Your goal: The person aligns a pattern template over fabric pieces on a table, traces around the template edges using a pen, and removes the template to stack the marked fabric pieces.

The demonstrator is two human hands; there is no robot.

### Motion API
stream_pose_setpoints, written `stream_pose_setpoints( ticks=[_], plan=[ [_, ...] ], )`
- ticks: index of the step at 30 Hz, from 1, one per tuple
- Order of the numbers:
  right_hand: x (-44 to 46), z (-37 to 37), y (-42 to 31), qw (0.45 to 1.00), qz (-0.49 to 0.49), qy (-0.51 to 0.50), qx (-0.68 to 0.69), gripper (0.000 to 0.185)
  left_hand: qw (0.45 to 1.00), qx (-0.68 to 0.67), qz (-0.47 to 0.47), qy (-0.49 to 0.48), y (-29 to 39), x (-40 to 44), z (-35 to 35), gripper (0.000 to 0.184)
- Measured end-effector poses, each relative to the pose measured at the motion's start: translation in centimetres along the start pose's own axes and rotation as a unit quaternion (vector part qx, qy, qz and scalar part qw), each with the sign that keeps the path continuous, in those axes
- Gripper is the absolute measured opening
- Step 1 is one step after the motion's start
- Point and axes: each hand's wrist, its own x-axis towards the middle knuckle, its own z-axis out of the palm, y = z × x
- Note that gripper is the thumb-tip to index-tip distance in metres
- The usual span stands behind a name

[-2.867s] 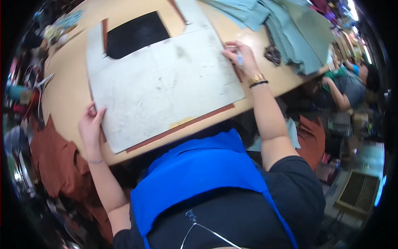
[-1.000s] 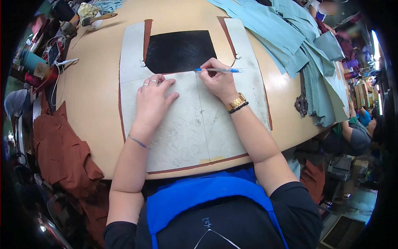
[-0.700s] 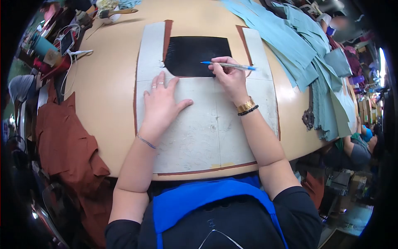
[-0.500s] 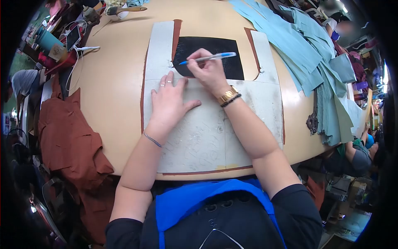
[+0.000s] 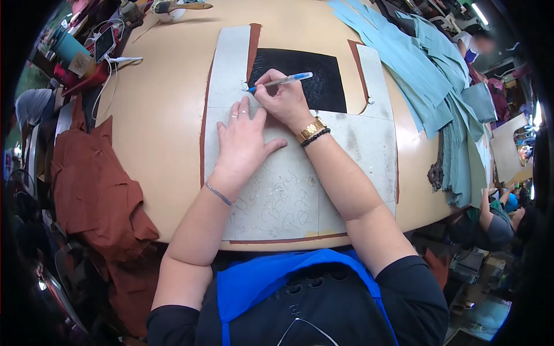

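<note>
A pale grey U-shaped pattern board (image 5: 352, 155), with handwriting on its lower part, lies over reddish-brown material (image 5: 254, 43) whose edge shows around it. My left hand (image 5: 241, 138) rests flat on the board with its fingers spread. My right hand (image 5: 283, 101) grips a pen (image 5: 291, 78) with a clear barrel and blue ends. The pen's tip meets the inner left edge of the board's cut-out. Behind the right hand, a black rectangular sheet (image 5: 317, 75) lies within the cut-out.
Brown material (image 5: 92, 190) hangs over the table's left edge. Light blue strips (image 5: 404, 69) pile up at the right. A brush (image 5: 184, 6) lies at the back, and a phone (image 5: 105, 45) with a white cable sits at the left. A person (image 5: 496, 219) is at the far right.
My right hand has moved left with the pen, bringing its tip to the cut-out's left edge. My left hand stays on the board. The whole view has shifted slightly.
</note>
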Motion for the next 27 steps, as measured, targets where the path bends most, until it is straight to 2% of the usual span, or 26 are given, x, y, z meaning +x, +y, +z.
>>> stream_pose_setpoints(
  ticks=[3, 8, 10, 12, 15, 18, 19, 27],
  plan=[
    [0.2, -0.2, 0.0, 1.0, 0.01, 0.0, -0.015, 0.01, 1.0, 0.001, -0.007, 0.0, 0.1, 0.1, 0.2, 0.081],
    [-0.2, -2.1, 0.4, 0.985, 0.09, 0.06, 0.134, 0.01, 1.0, -0.006, -0.005, 0.005, -0.2, -0.1, 0.1, 0.073],
    [-0.8, -5.0, 1.1, 0.976, 0.085, 0.11, 0.17, 0.005, 1.0, -0.014, -0.004, 0.012, -0.1, -0.2, 0.4, 0.072],
    [-2.1, -9.2, 2.5, 0.972, 0.067, 0.156, 0.162, 0.004, 1.0, -0.011, -0.007, 0.015, 0.0, -0.2, 0.4, 0.072],
    [-4.9, -17.2, 6.6, 0.975, 0.045, 0.216, 0.014, 0.003, 1.0, -0.019, -0.005, 0.01, 0.2, -0.1, 0.1, 0.074],
    [-7.1, -21.6, 7.5, 0.956, 0.099, 0.275, 0.001, 0.004, 1.0, -0.016, -0.002, 0.008, 0.3, -0.2, 0.1, 0.075],
    [-7.8, -22.1, 8.1, 0.958, 0.108, 0.265, 0.034, 0.004, 1.0, -0.015, -0.001, 0.009, 0.2, -0.2, 0.1, 0.074],
    [-8.1, -21.8, 8.3, 0.966, 0.102, 0.23, -0.062, 0.008, 1.0, -0.007, 0.005, 0.008, 0.5, -0.2, -0.1, 0.074]
  ],
)
